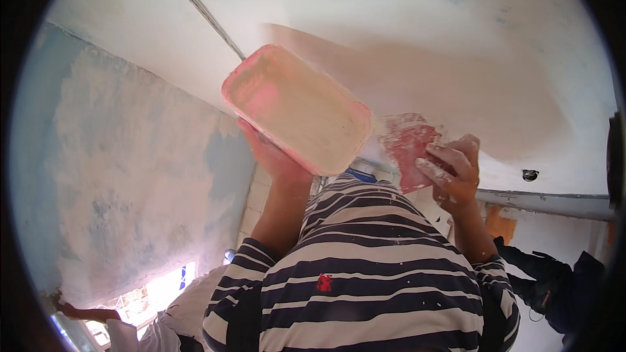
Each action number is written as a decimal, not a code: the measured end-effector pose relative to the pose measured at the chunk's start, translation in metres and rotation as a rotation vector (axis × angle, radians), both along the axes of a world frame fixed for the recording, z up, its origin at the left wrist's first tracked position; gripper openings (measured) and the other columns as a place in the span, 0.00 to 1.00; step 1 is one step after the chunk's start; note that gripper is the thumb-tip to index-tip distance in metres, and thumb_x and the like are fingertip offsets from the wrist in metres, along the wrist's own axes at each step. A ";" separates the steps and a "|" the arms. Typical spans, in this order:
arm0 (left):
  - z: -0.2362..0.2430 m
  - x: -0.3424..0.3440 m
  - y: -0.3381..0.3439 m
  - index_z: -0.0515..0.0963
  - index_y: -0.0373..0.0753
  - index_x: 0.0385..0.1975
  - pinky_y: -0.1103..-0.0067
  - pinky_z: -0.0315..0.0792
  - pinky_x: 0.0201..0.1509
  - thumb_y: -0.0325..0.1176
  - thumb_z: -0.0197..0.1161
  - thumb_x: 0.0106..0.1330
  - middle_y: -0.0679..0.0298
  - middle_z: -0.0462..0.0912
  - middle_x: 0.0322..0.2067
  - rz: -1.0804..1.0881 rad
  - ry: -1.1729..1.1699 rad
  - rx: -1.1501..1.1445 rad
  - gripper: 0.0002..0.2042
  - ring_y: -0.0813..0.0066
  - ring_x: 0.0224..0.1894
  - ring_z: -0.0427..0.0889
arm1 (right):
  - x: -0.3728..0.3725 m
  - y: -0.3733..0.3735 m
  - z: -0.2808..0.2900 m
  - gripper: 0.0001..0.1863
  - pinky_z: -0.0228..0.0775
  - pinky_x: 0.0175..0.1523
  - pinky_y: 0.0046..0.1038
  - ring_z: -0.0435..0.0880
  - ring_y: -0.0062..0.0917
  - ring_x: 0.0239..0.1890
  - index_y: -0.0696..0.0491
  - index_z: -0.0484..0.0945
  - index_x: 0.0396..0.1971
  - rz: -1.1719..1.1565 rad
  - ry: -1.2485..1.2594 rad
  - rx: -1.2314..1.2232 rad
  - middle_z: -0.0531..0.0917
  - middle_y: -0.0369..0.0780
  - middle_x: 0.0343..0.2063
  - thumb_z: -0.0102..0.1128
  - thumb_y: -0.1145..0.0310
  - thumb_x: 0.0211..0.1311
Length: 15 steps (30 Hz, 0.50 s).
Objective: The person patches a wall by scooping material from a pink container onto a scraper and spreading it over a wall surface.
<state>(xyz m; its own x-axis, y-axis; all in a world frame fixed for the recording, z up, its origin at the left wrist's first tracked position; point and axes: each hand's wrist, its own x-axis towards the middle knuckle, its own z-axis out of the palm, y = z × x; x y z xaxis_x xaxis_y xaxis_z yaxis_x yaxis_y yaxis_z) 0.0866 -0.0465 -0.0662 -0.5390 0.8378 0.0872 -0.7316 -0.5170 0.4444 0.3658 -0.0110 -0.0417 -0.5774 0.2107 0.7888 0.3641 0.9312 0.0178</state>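
Note:
My left hand (274,153) grips a pink rectangular tray (295,107) from below its lower-left side. The tray holds smooth cream-coloured paste, with pink showing along the rim and at one end. To its right, my right hand (453,166), speckled with white paste, has its fingers closed on a red flat spreader (414,143) smeared with the same paste. The spreader is close beside the tray's right end; whether they touch I cannot tell. Behind both is a pale plastered surface (456,65).
A patchy blue-and-white wall (130,176) is at the left, above a bright window (140,290). Another person (189,306) in white is at lower left. Dark cloth or gear (567,293) is at lower right. A thin channel (199,9) crosses the upper surface; a dark fitting (530,174) is at right.

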 end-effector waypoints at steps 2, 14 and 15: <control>0.001 0.000 -0.005 0.62 0.47 0.69 0.66 0.69 0.65 0.64 0.37 0.75 0.63 0.66 0.65 0.019 0.057 0.011 0.33 0.63 0.65 0.69 | 0.009 0.002 0.001 0.16 0.65 0.41 0.36 0.78 0.30 0.35 0.44 0.88 0.36 -0.070 0.040 -0.038 0.85 0.35 0.39 0.67 0.69 0.42; -0.027 0.005 -0.023 0.62 0.43 0.67 0.66 0.74 0.61 0.55 0.35 0.79 0.61 0.70 0.63 0.043 0.001 0.226 0.28 0.63 0.62 0.74 | 0.032 -0.004 -0.002 0.14 0.65 0.34 0.33 0.77 0.33 0.34 0.48 0.84 0.37 -0.016 0.072 -0.180 0.85 0.38 0.37 0.64 0.77 0.48; -0.033 0.005 -0.022 0.62 0.43 0.67 0.66 0.74 0.61 0.55 0.35 0.79 0.61 0.70 0.63 0.044 0.000 0.225 0.28 0.63 0.62 0.74 | 0.032 -0.006 0.001 0.15 0.66 0.31 0.31 0.76 0.33 0.30 0.52 0.81 0.36 -0.087 0.123 -0.187 0.86 0.39 0.35 0.63 0.83 0.47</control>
